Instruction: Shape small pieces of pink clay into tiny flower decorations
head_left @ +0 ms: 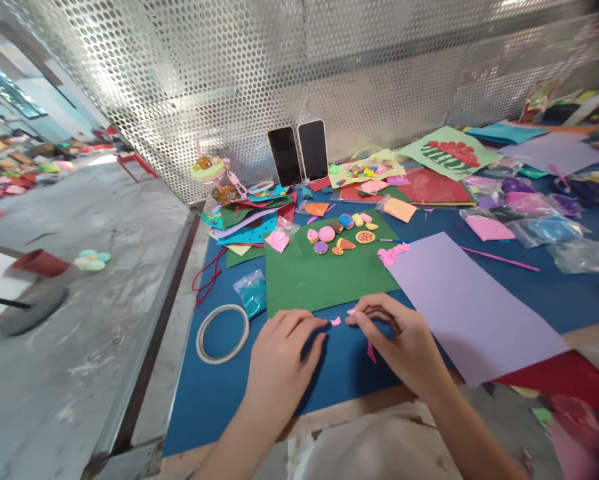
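Table [219,407] is blue-topped; both bare hands work at its near edge, just short of a dark green sheet [309,287]. Left hand [283,350] palm down, thumb and fingers apart, nothing gripped; its index fingertip lies just beside a small pink scrap [335,321] on the blue surface. Right hand [402,333] pinched together, thumb and fingertips clamped on a tiny pink piece [351,312], a little right of the scrap. A darker pink strip [371,352] sits under the right hand, partly covered by it. Toward the far side of the green sheet, a cluster of small moulded shapes, among them a pink disc [326,234], a purple round [321,248] and a pizza-like round [365,237]. Ruffled pink clump [393,254] at the corner of a lilac sheet [479,313], which lies to the right at a slant. Left of the hands: tape ring [200,339] flat on the table, bagged blue material [253,293] near it, red cord [210,283] beyond. At the back, two phones [299,155] stand side by side before a perforated metal panel [379,67].
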`<state>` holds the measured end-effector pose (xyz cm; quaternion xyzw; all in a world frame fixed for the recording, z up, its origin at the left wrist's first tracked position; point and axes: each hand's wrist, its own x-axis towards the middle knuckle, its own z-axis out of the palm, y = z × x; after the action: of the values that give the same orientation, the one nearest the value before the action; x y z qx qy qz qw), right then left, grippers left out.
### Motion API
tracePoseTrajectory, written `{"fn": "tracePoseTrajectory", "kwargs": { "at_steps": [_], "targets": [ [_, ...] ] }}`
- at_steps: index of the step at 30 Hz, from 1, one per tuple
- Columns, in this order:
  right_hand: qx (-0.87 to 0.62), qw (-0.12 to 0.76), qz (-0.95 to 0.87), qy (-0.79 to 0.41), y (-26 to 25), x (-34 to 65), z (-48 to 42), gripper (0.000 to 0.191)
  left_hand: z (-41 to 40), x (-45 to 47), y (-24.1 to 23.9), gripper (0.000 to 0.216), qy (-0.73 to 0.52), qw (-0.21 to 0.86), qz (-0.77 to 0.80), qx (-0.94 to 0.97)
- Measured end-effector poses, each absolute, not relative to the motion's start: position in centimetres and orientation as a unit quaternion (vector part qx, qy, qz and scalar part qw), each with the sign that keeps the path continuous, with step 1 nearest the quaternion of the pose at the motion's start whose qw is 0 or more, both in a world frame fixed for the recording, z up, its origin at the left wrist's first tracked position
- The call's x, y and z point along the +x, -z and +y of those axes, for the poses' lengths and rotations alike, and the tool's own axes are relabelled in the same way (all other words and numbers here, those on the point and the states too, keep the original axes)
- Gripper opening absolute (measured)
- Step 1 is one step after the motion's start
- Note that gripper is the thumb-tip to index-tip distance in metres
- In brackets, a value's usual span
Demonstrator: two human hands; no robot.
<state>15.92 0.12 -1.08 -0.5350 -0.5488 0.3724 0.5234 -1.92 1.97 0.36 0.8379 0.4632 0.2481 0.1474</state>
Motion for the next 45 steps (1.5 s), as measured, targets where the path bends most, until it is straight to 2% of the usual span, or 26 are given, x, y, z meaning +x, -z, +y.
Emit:
{"fn": "tracePoseTrajectory", "kwargs": {
  "at_steps": [5,10,16,28,45],
  "targets": [
    [-0.554,0.444,-0.609,-0.352,1.6,16.0,0.2,0.007,3.2,-2.0,0.3,0.012,-0.179,-0.019,0.351,0.919],
    [-0.562,0.406,-0.627,-0.354,2.0,16.0,0.2,0.007,4.3,-1.3,0.8,0.016,-0.182,-0.066,0.297,0.935],
    [-0.565,0.402,-0.627,-0.354,2.4,15.9,0.4,0.006,4.7,-1.0,1.0,0.014,-0.172,-0.124,0.255,0.943],
    [-0.577,0.385,-0.623,-0.363,2.0,15.9,0.6,0.007,6.0,-0.8,0.6,0.014,-0.145,-0.117,0.174,0.967],
    [-0.559,0.406,-0.637,-0.341,2.4,16.0,0.1,0.005,5.6,-1.6,0.3,0.019,-0.17,-0.136,0.161,0.963]
  ]
}}
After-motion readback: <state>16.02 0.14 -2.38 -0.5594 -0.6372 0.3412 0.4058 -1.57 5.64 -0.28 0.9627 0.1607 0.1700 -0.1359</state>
